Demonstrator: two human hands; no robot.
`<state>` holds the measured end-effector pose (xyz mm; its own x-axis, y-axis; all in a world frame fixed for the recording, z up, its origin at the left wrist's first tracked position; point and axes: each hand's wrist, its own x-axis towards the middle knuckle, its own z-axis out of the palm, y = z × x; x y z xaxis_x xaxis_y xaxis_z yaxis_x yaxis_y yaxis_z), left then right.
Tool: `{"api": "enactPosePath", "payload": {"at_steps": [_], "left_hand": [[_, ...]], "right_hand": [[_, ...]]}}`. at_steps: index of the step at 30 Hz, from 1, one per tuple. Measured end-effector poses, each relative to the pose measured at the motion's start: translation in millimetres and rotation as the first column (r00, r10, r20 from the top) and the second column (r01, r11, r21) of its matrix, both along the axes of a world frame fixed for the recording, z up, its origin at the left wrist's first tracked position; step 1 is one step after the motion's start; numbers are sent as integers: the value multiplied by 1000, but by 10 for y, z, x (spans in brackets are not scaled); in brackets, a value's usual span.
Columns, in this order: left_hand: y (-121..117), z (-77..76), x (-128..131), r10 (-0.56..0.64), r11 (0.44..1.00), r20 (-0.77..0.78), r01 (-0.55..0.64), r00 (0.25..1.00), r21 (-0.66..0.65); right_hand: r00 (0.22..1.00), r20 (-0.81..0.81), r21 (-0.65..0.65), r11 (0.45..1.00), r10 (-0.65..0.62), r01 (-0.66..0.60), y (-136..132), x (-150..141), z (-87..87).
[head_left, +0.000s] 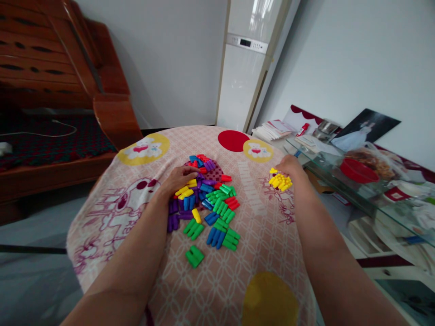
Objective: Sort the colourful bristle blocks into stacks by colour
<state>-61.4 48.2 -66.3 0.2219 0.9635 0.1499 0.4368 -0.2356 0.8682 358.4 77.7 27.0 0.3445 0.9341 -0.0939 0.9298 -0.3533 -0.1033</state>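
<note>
A mixed heap of small plastic building blocks [205, 192] with finger-like prongs lies on the cloth-covered table, in red, blue, green, purple and yellow. My left hand [180, 179] rests at the heap's left edge, its fingers stretched over purple and red blocks. Just below it are some yellow blocks [185, 192]. Off to the right, my right hand [288, 165] is closed at a separate group of yellow blocks [281, 182]. One yellow block [273, 170] shows at its fingertips, though the fingers themselves are partly hidden. A lone green block [195, 256] lies nearest to me.
The patterned tablecloth [265, 249] covers a rounded table. Along its right side stands a glass shelf [340, 185] holding papers, a red bowl [359, 170] and bags. A wooden bench [113, 113] is at the left, and a tall white cabinet-like unit [243, 81] stands behind.
</note>
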Motion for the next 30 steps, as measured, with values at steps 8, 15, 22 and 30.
{"api": "enactPosePath", "payload": {"at_steps": [8, 15, 22, 30], "left_hand": [[-15, -3, 0, -2, 1000, 24, 2, 1000, -25], [-4, -5, -12, -7, 1000, 17, 7, 1000, -19], [5, -29, -12, 0, 1000, 18, 1, 1000, -21], [6, -4, -18, 32, 999, -82, -29, 996, 40]], "right_hand": [[982, 169, -189, 981, 83, -50, 216, 19, -48], [976, 204, -171, 984, 74, -39, 201, 57, -10], [982, 162, 59, 993, 95, -106, -70, -360, 114], [959, 182, 242, 935, 217, -258, -316, -690, -26]]}}
